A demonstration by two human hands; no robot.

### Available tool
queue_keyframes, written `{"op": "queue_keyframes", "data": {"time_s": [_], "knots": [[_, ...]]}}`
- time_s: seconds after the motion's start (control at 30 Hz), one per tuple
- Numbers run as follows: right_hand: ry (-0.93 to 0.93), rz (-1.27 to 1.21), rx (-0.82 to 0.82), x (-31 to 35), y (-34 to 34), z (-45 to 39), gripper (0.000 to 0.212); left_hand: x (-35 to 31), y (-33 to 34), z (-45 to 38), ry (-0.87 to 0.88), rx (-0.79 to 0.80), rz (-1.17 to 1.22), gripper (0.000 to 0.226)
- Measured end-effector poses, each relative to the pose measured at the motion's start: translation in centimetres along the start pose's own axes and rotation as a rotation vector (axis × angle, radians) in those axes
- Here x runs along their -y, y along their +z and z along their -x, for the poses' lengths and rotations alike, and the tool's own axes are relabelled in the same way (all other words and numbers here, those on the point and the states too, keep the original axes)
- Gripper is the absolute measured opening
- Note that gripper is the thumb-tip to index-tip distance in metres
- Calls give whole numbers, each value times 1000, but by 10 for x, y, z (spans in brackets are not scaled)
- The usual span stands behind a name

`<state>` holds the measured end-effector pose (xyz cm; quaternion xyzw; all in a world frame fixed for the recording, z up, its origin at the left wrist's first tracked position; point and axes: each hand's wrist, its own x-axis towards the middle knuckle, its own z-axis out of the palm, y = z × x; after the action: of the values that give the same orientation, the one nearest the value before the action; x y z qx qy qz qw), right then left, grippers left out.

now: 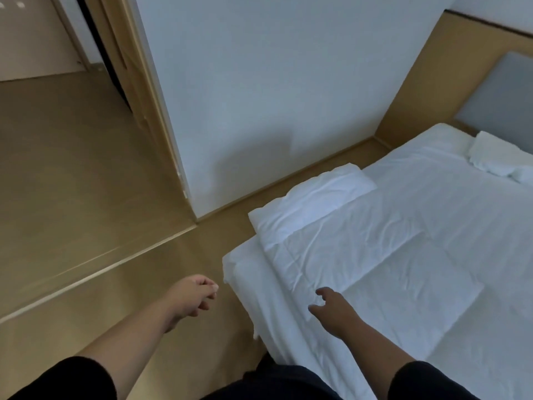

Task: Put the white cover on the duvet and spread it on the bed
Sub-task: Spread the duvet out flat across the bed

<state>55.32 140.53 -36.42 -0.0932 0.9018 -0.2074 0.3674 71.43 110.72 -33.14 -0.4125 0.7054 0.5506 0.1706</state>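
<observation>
A white duvet (403, 246) in its white cover lies spread flat over the bed (253, 287), creased into squares. One corner of the duvet (314, 200) is folded back into a thick pad near the bed's left edge. My right hand (331, 308) hovers over or touches the duvet near the bed's near left corner, fingers loosely spread, holding nothing. My left hand (193, 295) hangs over the floor left of the bed, fingers loosely curled and empty.
Tan floor (86, 197) runs left of the bed, with a floor strip crossing it. A white wall (274, 96) and a wooden door frame (144, 82) stand ahead. A folded white cloth (496, 157) lies by the grey headboard panel (501, 96).
</observation>
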Motion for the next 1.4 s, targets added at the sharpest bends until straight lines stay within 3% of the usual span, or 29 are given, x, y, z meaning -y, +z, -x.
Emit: {"op": "queue_keyframes", "data": {"time_s": [0.33,0.47,0.6,0.77,0.9,1.03,1.13,1.23,1.4], "knots": [[-94,72,121,113,-56,-175,57,-110,-58,-138,-80,28,-72,14],[-138,63,62,156,-98,-214,50,-178,-73,-183,-44,25,-72,16],[-127,38,-7,177,-126,-246,47,-234,-65,-238,-6,137,-127,19],[63,-69,-47,187,-139,-292,53,-273,-49,-339,-29,276,-168,14],[335,-204,-113,187,-135,-333,66,-281,-20,-439,-86,368,-318,13],[624,-407,-271,188,-120,-379,89,-275,25,-534,-100,572,-591,40],[739,-483,-340,186,-106,-409,105,-271,66,-582,-97,752,-696,57],[784,-489,-343,177,-85,-429,115,-259,106,-599,-123,888,-663,70],[862,-520,-414,168,-77,-425,96,-241,135,-573,-42,931,-787,43]]}}
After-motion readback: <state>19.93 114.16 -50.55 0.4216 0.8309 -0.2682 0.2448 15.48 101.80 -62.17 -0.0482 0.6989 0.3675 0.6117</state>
